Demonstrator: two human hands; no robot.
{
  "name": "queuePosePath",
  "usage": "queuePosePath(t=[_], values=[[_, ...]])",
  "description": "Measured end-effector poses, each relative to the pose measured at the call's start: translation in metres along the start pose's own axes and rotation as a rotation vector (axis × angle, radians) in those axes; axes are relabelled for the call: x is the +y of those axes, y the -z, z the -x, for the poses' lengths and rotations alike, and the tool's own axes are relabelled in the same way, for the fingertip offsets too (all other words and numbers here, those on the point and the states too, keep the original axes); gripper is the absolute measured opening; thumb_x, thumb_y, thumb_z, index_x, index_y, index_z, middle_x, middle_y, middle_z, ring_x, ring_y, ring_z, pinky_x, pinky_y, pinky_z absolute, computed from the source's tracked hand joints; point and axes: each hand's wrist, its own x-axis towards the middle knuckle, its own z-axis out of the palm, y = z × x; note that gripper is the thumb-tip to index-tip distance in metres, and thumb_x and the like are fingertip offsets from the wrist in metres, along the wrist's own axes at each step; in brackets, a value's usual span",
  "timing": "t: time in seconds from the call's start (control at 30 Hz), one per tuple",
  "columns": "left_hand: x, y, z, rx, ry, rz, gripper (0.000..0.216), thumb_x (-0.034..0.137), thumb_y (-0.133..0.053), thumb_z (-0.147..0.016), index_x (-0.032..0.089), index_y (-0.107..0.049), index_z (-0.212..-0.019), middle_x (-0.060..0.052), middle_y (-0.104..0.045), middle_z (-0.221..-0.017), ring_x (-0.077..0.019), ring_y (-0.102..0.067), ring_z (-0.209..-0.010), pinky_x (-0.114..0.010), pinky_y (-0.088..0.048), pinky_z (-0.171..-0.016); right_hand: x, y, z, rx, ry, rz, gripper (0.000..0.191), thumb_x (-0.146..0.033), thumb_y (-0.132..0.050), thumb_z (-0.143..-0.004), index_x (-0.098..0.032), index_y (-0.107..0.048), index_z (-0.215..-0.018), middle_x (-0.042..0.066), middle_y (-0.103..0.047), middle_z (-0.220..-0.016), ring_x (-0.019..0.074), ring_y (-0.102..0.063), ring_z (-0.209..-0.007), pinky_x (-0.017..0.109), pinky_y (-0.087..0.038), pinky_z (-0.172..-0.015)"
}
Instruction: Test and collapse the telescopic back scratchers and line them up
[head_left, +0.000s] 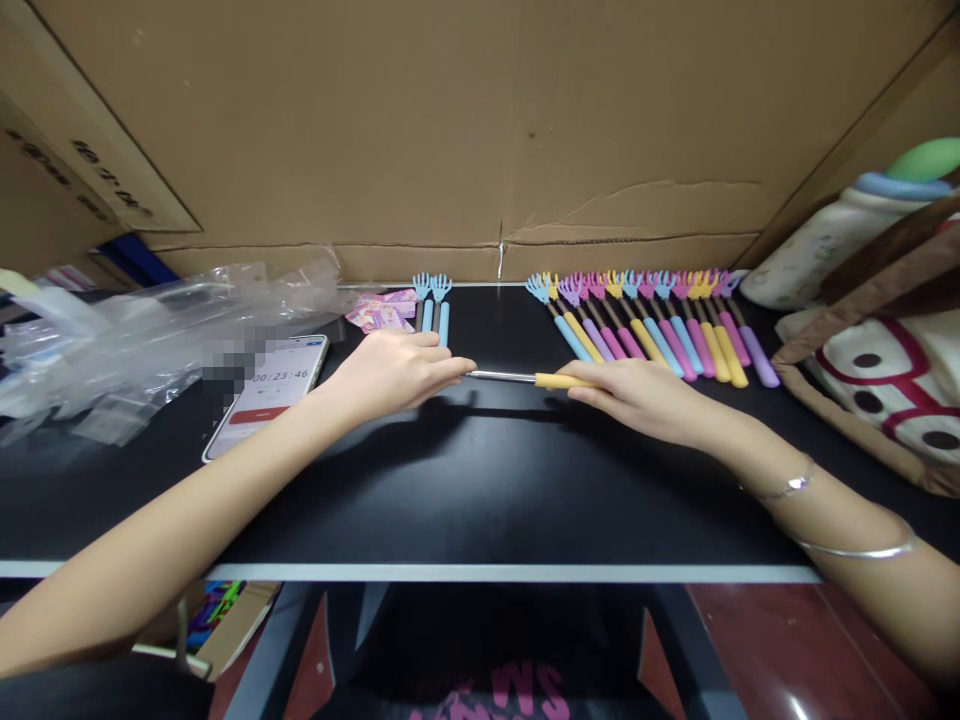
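A back scratcher with a yellow handle (551,380) and a thin metal rod is held level above the black table, stretched between both hands. My right hand (637,398) is closed round the yellow handle. The far end of the rod is pinched by the fingertips of my left hand (401,370), which hide the scratcher's head. Just beyond my left hand lie two blue back scratchers (442,310), side by side with claw heads pointing away. A row of blue, yellow, pink and purple back scratchers (679,335) lies beyond my right hand.
Clear plastic bags (172,320) and a phone showing a timer (281,378) lie at left, near pink printed packets (382,310). A bottle (817,235) and a cloth bag (900,375) stand at right. Cardboard (420,130) walls the back; the table's pale front edge (480,573) is nearest me.
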Motion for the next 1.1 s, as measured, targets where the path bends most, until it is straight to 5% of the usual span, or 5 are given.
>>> queuePosePath(t=[0.6, 1.1], values=[[-0.0038, -0.0002, -0.0001, -0.12, 0.013, 0.042, 0.031, 0.036, -0.038, -0.098, 0.024, -0.066, -0.101, -0.002, -0.067, -0.072, -0.0158, -0.065, -0.068, -0.024, -0.033, -0.053, 0.0009, 0.0075, 0.0032, 0.198, 0.022, 0.144, 0.028, -0.044, -0.043, -0.093, -0.025, -0.062, -0.093, -0.003, -0.058, -0.056, 0.0125, -0.05, -0.048, 0.023, -0.028, -0.051], [-0.007, 0.0001, 0.001, -0.13, 0.034, 0.047, 0.023, 0.03, -0.045, -0.096, 0.02, -0.059, -0.082, 0.001, -0.068, -0.072, -0.0151, -0.063, -0.063, -0.024, -0.022, -0.05, 0.0029, 0.0036, 0.0031, 0.323, 0.023, 0.211, 0.026, -0.043, -0.044, -0.093, -0.023, -0.059, -0.091, -0.002, -0.06, -0.061, 0.0127, -0.052, -0.051, 0.024, -0.028, -0.05]])
